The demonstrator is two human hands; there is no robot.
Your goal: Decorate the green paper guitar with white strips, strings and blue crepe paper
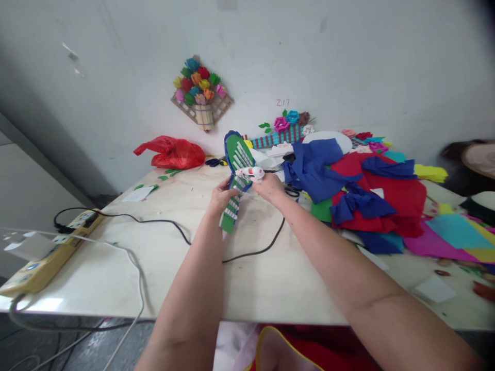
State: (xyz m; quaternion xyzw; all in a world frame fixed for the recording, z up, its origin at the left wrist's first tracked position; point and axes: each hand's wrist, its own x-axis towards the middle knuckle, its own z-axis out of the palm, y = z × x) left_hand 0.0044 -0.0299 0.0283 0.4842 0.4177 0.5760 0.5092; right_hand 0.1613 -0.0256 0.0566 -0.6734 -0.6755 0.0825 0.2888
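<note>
My left hand (223,196) grips the edge of a green craft piece (228,223), its thumb lying over the front. The piece has a long narrow lower part and a rounded top with a blue ruffled border, and rows of white strips run across it. In my right hand (269,187) is a white glue gun (253,173), its front end over the middle of the craft piece. Whether the nozzle touches the piece I cannot tell. A black cord (266,251) runs across the table below my hands.
Crumpled blue paper (317,167) and red paper (402,190) are heaped on the right. A red plastic bag (174,153) and scissors (213,162) lie at the back. A yellow power strip (50,257) with cables sits at the left edge. Paper flowers (199,82) hang on the wall.
</note>
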